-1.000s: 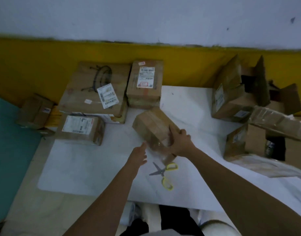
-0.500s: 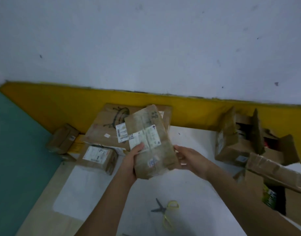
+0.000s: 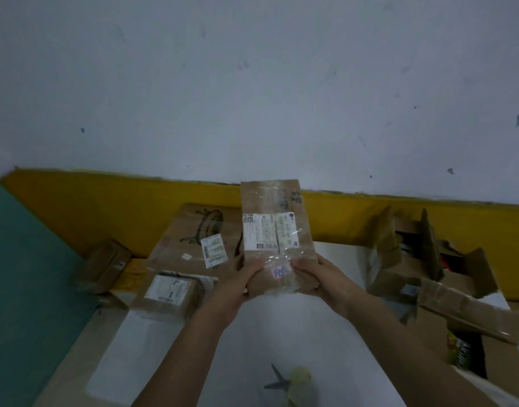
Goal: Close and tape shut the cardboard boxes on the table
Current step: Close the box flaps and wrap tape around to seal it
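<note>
Above the scissors (image 3: 283, 381), the taped cardboard box (image 3: 277, 230) now stands upright. The left hand (image 3: 243, 279) and the right hand (image 3: 318, 274), earlier off it, grip its bottom.

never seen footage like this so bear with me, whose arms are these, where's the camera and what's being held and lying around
There is no machine: these are a person's bare arms, filmed by a camera worn on their head, looking forward and down. The left grip and right grip hold the lower end of a taped cardboard box upright, its label facing the camera. Below, scissors lie on the white table. Closed labelled boxes sit to the left, open boxes to the right.
</note>
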Tool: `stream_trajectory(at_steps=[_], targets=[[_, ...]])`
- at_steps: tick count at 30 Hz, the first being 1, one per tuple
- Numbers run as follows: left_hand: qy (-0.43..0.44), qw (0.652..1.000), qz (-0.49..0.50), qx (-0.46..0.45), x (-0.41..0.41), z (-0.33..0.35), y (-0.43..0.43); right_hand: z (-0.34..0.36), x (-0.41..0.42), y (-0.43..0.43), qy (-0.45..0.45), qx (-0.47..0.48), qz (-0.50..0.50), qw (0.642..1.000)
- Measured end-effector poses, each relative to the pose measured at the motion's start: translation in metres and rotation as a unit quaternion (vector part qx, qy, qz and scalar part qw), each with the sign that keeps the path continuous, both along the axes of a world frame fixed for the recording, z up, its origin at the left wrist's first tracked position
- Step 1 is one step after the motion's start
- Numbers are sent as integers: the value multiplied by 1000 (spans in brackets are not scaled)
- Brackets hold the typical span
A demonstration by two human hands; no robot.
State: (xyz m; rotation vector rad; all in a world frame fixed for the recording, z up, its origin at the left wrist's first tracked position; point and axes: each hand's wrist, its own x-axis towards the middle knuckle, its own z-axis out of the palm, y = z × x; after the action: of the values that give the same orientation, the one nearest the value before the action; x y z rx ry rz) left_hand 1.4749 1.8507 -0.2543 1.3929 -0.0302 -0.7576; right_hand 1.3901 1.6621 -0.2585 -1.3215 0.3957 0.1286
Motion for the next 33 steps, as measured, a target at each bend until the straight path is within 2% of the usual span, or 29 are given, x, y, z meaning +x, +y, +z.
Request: stream_trajectory(at_steps=[3,8,11,14,17,22,26,33], targets=[[25,999,42,19,-13,-20,7,-21,-4,8,43,10,13,999],[164,985,48,31,-31,-76,44,-79,-13,42,160,18,-7,987],[215,974,67,39,-41,-105,70,-115,-20,71,211,32,-17,977],[199,969,115,87,-45,-124,92,-148,-25,101,257,39,4,966],[152,973,107,136,-40,-141,108,-169,-25,118,298,12,23,954],[140,972,80,172,-12,-169,110,-190,-6,115,302,45,24,952],[184,957,36,222,9,-189,101,-209,12,111,300,3,9,954],[159,965,60,200,19,-211,91,-207,41,107,235,-36,-17,971]])
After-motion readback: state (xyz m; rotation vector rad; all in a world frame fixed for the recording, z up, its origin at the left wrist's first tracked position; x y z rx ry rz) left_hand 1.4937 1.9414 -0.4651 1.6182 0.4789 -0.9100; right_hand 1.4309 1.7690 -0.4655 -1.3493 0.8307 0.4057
